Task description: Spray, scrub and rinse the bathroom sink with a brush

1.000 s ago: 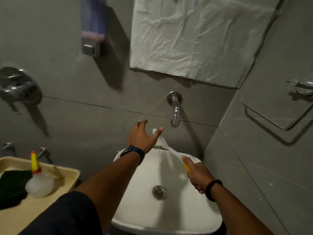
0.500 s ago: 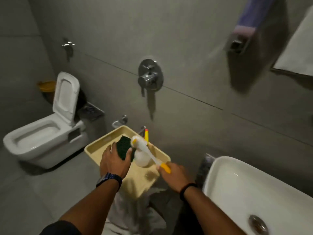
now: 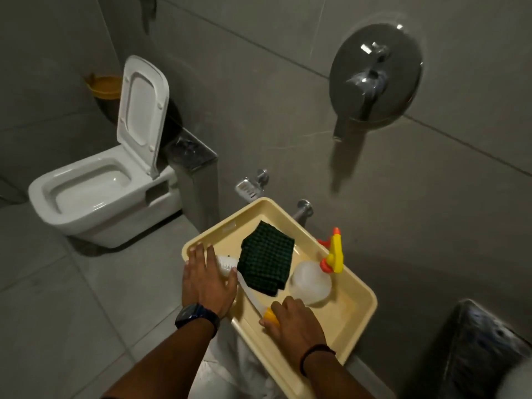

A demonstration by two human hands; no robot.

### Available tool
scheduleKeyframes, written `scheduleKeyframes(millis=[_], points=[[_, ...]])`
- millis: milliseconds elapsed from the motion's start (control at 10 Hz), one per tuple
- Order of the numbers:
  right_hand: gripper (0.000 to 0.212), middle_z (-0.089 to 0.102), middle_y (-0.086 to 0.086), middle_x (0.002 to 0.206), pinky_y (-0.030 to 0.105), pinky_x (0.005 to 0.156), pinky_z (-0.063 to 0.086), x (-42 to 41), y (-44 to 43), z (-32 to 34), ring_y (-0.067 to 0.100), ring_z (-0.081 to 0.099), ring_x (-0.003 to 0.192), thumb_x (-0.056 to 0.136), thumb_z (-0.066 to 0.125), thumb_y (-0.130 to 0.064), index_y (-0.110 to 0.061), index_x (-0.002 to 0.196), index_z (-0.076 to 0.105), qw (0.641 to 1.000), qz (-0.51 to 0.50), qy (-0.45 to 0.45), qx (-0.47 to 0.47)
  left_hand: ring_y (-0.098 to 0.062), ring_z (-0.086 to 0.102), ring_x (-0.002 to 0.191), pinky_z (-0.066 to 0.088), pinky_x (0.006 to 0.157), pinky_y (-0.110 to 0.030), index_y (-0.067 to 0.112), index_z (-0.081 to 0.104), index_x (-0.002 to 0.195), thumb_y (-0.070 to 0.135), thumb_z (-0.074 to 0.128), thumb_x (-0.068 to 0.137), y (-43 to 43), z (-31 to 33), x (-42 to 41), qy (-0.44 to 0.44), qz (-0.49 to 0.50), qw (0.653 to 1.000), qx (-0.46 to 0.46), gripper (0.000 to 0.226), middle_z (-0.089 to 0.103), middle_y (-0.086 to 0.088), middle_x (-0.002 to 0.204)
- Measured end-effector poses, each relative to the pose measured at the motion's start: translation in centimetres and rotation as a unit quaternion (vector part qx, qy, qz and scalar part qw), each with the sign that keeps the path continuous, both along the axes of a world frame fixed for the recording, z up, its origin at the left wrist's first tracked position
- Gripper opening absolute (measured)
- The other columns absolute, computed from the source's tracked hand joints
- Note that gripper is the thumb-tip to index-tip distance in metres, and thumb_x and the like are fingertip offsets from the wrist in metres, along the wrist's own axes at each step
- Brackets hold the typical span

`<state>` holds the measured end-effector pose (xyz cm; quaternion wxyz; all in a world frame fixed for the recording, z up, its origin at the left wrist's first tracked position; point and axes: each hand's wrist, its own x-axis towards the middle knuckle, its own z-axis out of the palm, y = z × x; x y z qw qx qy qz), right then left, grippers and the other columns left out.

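Your right hand [image 3: 290, 318] grips the brush [image 3: 247, 286] handle, its head lying toward the tray's [image 3: 359, 318] left edge under your open left hand [image 3: 205, 279]

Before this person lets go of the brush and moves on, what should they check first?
1. White brush with yellow handle lying inside the cream plastic tray: ok.
2. Right hand gripping the handle: ok.
3. Left hand resting flat over the bristle end, open: ok.
4. Dark green scrub pad inside the tray, partly over the brush: ok.
5. Clear spray bottle with yellow and orange nozzle upright in the tray: ok.
6. Sink rinsed clean: cannot tell, out of view.
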<state>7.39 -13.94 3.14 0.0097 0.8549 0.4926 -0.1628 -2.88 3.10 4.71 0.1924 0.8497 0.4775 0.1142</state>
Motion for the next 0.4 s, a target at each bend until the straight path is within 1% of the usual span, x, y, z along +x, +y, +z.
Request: scheduleKeyframes(millis=[100, 200, 300, 400], points=[[0.045, 0.056, 0.008, 0.112, 0.038, 0.08, 0.039, -0.3, 1.4, -1.7, 0.027, 0.049, 0.1, 0.094, 0.033, -0.056, -0.021, 0.111, 0.055, 1.0, 0.01, 0.001, 0.0, -0.027, 0.004, 0.144, 0.006, 0.116, -0.041, 0.011, 0.012, 0.146, 0.053, 0.038, 0.09, 0.7, -1.9, 0.4, 0.007, -0.009, 1.0, -0.014, 0.075, 0.007, -0.013, 0.157], [0.045, 0.056, 0.009, 0.109, 0.039, 0.078, 0.04, -0.7, 2.5, -3.0, 0.028, 0.049, 0.1, 0.093, 0.034, -0.055, -0.018, 0.107, 0.057, 1.0, 0.018, -0.012, 0.007, -0.028, 0.004, 0.144, 0.006, 0.115, -0.041, 0.012, 0.01, 0.146, 0.054, 0.037, 0.089, 1.1, -3.0, 0.6, 0.024, -0.017, 0.999, -0.02, 0.076, 0.007, -0.013, 0.157], [0.045, 0.055, 0.009, 0.111, 0.04, 0.08, 0.04, -1.1, 3.0, -3.6, 0.029, 0.048, 0.103, 0.093, 0.037, -0.054, -0.017, 0.108, 0.057, 1.0, 0.024, -0.012, -0.013, -0.028, 0.005, 0.144, 0.006, 0.116, -0.041, 0.011, 0.01, 0.147, 0.053, 0.038, 0.089, 0.7, -3.7, 0.4, 0.028, -0.036, 0.999, -0.008, 0.076, 0.009, -0.012, 0.157], [0.045, 0.054, 0.009, 0.114, 0.04, 0.082, 0.041, -1.1, 3.3, -4.0, 0.029, 0.048, 0.104, 0.092, 0.038, -0.054, -0.017, 0.113, 0.053, 1.0, 0.017, -0.013, -0.006, -0.027, 0.003, 0.144, 0.004, 0.115, -0.041, 0.012, 0.008, 0.147, 0.056, 0.033, 0.089, 0.9, -4.0, 0.4, 0.053, -0.046, 0.998, 0.005, 0.076, 0.007, -0.011, 0.158]])
